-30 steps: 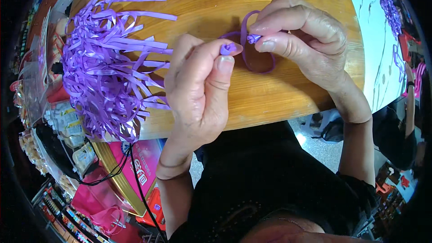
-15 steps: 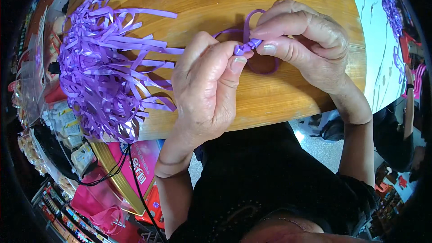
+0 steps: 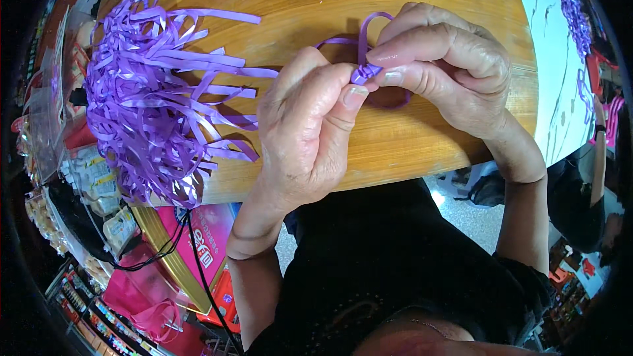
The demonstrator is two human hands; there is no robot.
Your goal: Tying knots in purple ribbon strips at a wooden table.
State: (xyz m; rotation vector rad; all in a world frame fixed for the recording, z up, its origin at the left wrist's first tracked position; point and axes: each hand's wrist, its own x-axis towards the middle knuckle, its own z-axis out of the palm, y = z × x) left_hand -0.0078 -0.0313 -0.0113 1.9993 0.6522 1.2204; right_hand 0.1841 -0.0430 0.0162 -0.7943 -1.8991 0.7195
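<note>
Between my two hands, above the wooden table, is a purple ribbon (image 3: 364, 74) folded into a small, tight bunch. The thumb and forefinger of my left hand (image 3: 306, 122) pinch its left end. My right hand (image 3: 448, 66) pinches its right side between thumb and fingertips, the other fingers curled in. Loose loops of the same ribbon (image 3: 362, 33) hang behind and below the fingertips. Left of my left hand lies a big tangled heap of purple ribbon strips (image 3: 151, 99), their cut ends pointing right.
The wooden table (image 3: 409, 165) has a curved right end beside a white marbled surface (image 3: 550, 92), where more purple ribbon (image 3: 573, 20) lies. Packaged goods (image 3: 92, 178) crowd the left side. Below the table edge are a pink printed box (image 3: 204, 237) and black cables (image 3: 198, 257). Another person's arm (image 3: 599, 151) shows far right.
The folded bunch looks shorter and more compact between my fingertips. My left hand has shifted slightly right, closer to the right fingertips; the right hand has barely moved.
</note>
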